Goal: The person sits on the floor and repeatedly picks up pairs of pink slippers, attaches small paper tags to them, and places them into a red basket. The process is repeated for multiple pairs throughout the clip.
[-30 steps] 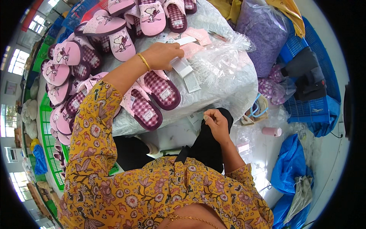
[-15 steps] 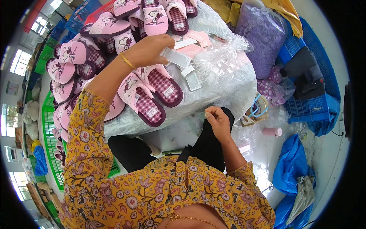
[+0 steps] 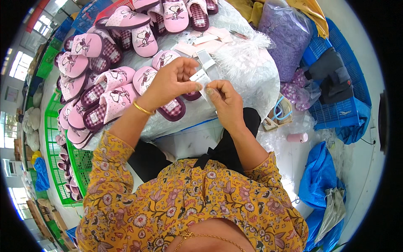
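Observation:
My left hand [image 3: 172, 83] pinches a small white printed tag [image 3: 200, 78] between thumb and fingers, above the front of the covered table. My right hand [image 3: 226, 101] meets it from the other side, its thumb and forefinger closed on the tag's lower right edge. Partly behind my left hand lies a pair of pink slippers [image 3: 173, 111] with dark checked insoles and a cartoon dog on the uppers. Just beyond the tag, more white tags [image 3: 205, 59] lie on the table. Pink cards [image 3: 189, 48] are spread farther back.
Many pink slippers [image 3: 113, 94] are heaped left and behind. Clear plastic bags and white strands [image 3: 237, 59] cover the table's right side. Scissors [image 3: 238, 34] lie at the back. Farther right are a purple-filled bag [image 3: 285, 42], a blue basket [image 3: 336, 113] and a pink spool [image 3: 297, 137].
My left hand has drawn the white tag nearer, and my right hand has risen from beside my knee to grip it too. The left slippers show more fully now.

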Demonstrator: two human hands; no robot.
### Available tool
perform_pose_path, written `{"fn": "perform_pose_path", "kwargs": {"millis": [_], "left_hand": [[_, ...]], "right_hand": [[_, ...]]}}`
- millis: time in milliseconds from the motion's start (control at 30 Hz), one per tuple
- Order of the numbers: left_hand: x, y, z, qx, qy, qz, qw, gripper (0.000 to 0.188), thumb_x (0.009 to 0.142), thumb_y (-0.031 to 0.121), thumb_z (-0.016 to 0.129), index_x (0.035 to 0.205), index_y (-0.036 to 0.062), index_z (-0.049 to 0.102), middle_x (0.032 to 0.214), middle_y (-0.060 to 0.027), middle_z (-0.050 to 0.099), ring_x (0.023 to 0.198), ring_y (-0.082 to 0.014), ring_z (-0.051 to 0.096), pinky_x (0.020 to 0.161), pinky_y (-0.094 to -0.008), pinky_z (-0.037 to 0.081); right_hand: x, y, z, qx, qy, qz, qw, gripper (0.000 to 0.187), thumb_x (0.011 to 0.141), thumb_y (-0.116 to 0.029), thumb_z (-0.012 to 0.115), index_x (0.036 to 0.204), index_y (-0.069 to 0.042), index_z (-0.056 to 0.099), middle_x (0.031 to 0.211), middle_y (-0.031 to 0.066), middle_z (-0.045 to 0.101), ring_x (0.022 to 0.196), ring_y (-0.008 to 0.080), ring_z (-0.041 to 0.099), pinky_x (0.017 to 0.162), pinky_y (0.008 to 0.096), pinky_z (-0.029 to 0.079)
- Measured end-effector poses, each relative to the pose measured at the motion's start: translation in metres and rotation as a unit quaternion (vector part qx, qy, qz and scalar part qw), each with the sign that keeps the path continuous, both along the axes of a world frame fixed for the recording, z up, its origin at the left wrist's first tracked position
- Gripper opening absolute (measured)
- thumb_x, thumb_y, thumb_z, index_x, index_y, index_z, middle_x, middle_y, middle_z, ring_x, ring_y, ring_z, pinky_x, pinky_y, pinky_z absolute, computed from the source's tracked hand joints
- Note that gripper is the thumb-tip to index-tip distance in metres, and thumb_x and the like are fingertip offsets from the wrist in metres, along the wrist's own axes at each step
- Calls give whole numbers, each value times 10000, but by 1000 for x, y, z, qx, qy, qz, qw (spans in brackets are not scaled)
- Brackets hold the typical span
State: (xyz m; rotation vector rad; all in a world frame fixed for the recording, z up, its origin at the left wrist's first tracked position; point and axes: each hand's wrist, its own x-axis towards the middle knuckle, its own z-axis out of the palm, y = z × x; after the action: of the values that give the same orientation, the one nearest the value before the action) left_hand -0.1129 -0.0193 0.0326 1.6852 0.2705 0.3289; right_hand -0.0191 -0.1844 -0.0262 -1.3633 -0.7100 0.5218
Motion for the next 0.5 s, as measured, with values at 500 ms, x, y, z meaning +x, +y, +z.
{"fn": "perform_pose_path", "kwargs": {"millis": [500], "left_hand": [[-28,-42,-25,136,-5,134,982,119,835,52,707,942,5,682,800,19,656,707,-25,562,620,-190,455]], "right_hand": [[-11,-8,20,-28,-1,18,999,354,843,-53,710,1157,-7,553,804,30,638,727,68,575,676,234,482]]}}
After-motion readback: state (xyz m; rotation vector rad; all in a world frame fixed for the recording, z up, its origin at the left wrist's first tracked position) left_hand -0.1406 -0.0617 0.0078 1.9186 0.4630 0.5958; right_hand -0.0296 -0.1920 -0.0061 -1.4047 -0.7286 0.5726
